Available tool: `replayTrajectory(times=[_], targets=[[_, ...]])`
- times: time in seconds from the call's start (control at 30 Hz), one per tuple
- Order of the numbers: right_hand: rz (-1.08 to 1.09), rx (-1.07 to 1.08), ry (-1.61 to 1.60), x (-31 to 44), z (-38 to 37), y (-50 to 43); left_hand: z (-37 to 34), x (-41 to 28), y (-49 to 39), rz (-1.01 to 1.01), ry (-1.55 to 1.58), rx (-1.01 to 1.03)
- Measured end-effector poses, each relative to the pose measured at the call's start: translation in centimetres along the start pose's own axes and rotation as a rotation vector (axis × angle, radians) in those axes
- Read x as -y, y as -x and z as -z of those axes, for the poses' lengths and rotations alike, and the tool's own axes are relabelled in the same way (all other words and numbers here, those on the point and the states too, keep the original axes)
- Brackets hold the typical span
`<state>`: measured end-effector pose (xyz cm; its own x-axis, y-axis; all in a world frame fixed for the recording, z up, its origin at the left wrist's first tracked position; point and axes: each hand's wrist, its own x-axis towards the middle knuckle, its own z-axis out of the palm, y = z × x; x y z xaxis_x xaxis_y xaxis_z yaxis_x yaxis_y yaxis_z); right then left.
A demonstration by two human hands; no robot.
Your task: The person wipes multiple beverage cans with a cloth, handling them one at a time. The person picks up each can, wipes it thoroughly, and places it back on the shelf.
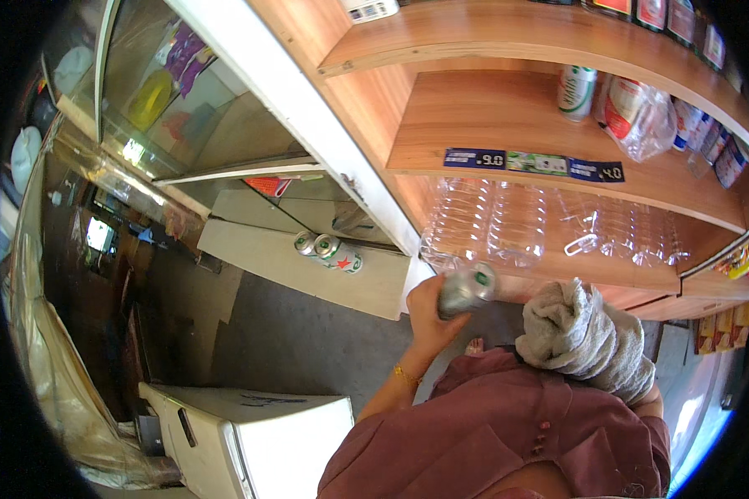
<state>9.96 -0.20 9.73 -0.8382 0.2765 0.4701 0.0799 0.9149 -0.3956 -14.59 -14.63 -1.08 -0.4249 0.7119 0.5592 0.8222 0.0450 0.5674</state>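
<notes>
My left hand (434,305) is closed around a blurred silver and green drink can (468,290), near the white post at the left end of the wooden shelves. A grey towel (587,343) covers my right hand and forearm; the fingers are hidden, so whether they grip it does not show. To the left, two cans (331,252) lie or lean close together on the pale ledge of the glass cabinet. One has a red star and green lettering. Another white and green can (577,93) stands on the middle wooden shelf.
Clear plastic bottles (517,224) line the lower shelf. Beside the shelf can is a plastic-wrapped red and white pack (630,112). Price strips (505,159) run along the shelf edge. A glass cabinet (225,112) stands left, and a white box-shaped appliance (287,436) at lower left.
</notes>
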Motion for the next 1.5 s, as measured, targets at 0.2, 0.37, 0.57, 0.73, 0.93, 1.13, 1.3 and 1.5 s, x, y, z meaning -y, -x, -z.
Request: replayTrajectory(times=[0.2, 0.37, 0.57, 0.73, 0.93, 1.13, 1.3, 1.5], targets=[[-0.103, 0.243, 0.209, -0.6, -2.5, -1.1, -1.4, 14.7, 3.5, 0.368, 0.164, -0.392], [-0.133, 0.077, 0.063, -0.3, -3.2, -2.0, -2.0, 23.1, 4.2, 0.560, 0.470, -0.514], [-0.339, 0.157, -0.259, 0.0, -3.0, -2.5, -3.9, 23.8, 2.4, 0.536, 0.601, -0.646], [-0.421, 0.214, -0.285, -0.1, -3.0, -1.3, -3.5, 24.9, 0.6, 0.624, 0.365, -0.546], [-0.501, 0.137, -0.273, -1.0, -3.9, 2.6, -3.8, 23.9, 1.7, 0.383, 0.266, -0.585], [-0.435, 0.046, -0.356, -1.6, -2.8, 5.4, -4.3, 24.2, 5.8, 0.582, -0.358, -0.508], [-0.367, 0.064, -0.247, -1.8, -1.2, 6.5, -3.6, 17.9, 3.8, 0.216, -0.355, -0.444], [-0.182, 0.197, 0.137, -1.3, 0.8, 7.5, -3.3, 1.2, -10.0, -0.373, -0.114, -0.167]])
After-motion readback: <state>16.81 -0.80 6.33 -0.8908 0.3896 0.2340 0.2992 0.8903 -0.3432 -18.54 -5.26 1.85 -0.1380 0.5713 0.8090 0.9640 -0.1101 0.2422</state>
